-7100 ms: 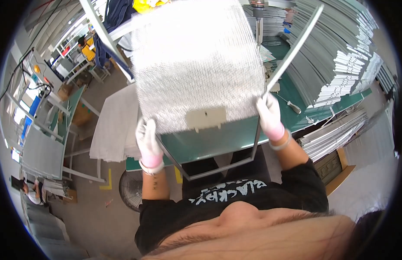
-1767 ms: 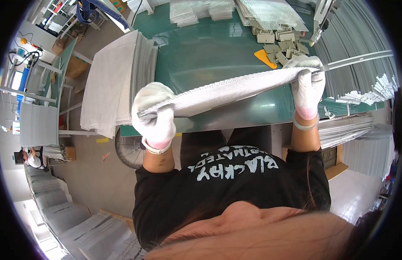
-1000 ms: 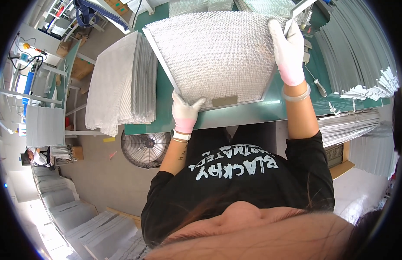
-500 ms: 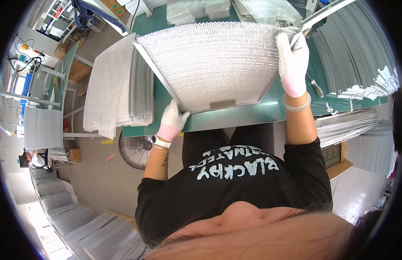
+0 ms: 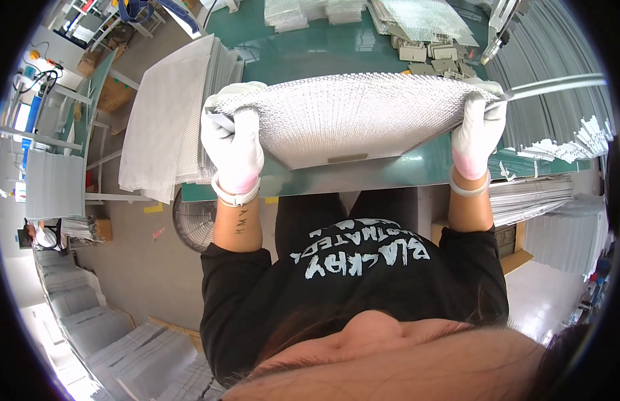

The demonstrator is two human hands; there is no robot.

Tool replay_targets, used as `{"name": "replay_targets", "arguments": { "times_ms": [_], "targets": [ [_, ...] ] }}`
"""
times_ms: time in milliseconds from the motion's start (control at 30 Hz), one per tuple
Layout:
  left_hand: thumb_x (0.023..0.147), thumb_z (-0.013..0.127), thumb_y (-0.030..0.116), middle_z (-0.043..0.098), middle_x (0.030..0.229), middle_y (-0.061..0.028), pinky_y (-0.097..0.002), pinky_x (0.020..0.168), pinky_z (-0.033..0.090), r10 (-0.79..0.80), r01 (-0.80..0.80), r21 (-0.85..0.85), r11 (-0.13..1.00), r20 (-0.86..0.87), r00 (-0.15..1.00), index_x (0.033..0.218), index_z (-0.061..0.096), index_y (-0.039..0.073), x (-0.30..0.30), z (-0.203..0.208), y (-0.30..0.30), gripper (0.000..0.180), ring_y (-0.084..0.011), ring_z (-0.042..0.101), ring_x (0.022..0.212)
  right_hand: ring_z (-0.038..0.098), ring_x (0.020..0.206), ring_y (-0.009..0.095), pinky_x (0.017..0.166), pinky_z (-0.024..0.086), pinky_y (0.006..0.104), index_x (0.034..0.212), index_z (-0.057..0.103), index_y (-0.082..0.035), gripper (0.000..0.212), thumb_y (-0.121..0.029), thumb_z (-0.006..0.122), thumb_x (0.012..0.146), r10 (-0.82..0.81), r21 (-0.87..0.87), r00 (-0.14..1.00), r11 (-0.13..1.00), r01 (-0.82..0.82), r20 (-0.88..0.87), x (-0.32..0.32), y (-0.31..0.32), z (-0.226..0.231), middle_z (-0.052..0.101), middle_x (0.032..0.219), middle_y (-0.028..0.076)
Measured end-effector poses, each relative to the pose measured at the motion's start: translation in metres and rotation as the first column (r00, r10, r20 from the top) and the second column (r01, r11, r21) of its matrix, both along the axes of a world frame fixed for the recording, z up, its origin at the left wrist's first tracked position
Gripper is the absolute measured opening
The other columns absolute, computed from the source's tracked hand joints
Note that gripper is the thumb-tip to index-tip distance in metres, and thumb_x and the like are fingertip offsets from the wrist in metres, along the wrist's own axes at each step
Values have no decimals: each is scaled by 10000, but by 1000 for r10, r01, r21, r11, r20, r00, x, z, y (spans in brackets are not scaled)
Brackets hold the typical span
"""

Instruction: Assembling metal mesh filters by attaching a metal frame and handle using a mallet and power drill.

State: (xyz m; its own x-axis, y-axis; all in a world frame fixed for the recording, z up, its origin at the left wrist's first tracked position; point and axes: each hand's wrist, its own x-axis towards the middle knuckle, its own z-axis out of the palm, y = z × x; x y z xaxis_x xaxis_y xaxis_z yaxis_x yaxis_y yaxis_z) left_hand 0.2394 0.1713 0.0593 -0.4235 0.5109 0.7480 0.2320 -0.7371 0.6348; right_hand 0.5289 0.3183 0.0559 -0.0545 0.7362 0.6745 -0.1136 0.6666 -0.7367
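A silvery metal mesh panel [image 5: 357, 123] stands tilted up over the green table, its lower edge close to the table's front edge. Slim metal framing runs along its sides and bottom, and a small tan plate [image 5: 348, 158] sits at the bottom edge. My left hand [image 5: 235, 140], in a white glove, is closed round the upper left corner, with a frame end beside the thumb. At the upper right corner my gloved right hand [image 5: 479, 127] grips the panel. From there a long metal frame strip [image 5: 557, 85] sticks out to the right.
Left on the green table [image 5: 310, 60] leans a stack of mesh sheets [image 5: 164, 113]. Small tan plates [image 5: 444, 63] lie in a pile behind the panel, near more mesh sheets [image 5: 427, 23]. Bundled metal strips [image 5: 557, 47] fill the right side. A floor fan [image 5: 195, 224] stands below.
My left hand has gone from the panel's lower left corner to its upper left corner. The panel's top edge has come toward me, and the frame strip has swung down to the right.
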Motion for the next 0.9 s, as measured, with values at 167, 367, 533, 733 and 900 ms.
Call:
{"name": "replay_targets", "arguments": {
  "times_ms": [167, 367, 533, 733, 900],
  "targets": [
    [973, 610, 180, 654, 1006, -168, -424, 852, 514, 172, -172, 9, 985, -140, 975, 1027, 533, 16, 0, -7, -12, 189, -246, 645, 938, 588, 897, 161, 854, 465, 299, 1022, 555, -19, 119, -117, 584, 961, 175, 25, 982, 984, -174, -72, 6, -14, 2, 634, 965, 98],
    [867, 648, 241, 665, 729, -124, -467, 801, 520, -311, 340, 35, 940, -323, 894, 781, 590, 41, 16, -26, -57, 225, -302, 647, 716, 632, 710, 228, 650, 532, 357, 1035, 565, -59, 209, -228, 655, 951, 547, 270, 836, 811, -520, -32, 38, -47, -11, 663, 840, 119],
    [847, 557, 135, 704, 887, -109, -438, 870, 508, -379, 238, -423, 874, -289, 879, 802, 623, 77, 15, -82, -81, 98, -306, 662, 863, 642, 753, 265, 646, 528, 401, 926, 494, -41, 200, -228, 516, 992, 658, 347, 741, 670, -657, 134, 68, -61, -16, 658, 895, 149],
    [823, 595, 106, 678, 963, -33, -395, 807, 514, -240, -660, -517, 545, -850, 469, 961, 708, 140, -1, -120, -76, 182, -273, 644, 923, 587, 653, 231, 592, 488, 361, 815, 439, -105, 219, -239, 574, 924, 599, 257, 786, 744, -617, 152, 70, -76, -11, 597, 800, 99],
    [869, 556, 145, 653, 1006, -42, -383, 823, 519, -354, -692, -553, 464, -832, 428, 1039, 696, 162, -7, -128, -65, 221, -260, 633, 958, 585, 652, 233, 600, 481, 362, 796, 446, -103, 253, -286, 550, 935, 602, 231, 789, 756, -612, 122, 70, -82, -11, 599, 816, 98]
  ]
}}
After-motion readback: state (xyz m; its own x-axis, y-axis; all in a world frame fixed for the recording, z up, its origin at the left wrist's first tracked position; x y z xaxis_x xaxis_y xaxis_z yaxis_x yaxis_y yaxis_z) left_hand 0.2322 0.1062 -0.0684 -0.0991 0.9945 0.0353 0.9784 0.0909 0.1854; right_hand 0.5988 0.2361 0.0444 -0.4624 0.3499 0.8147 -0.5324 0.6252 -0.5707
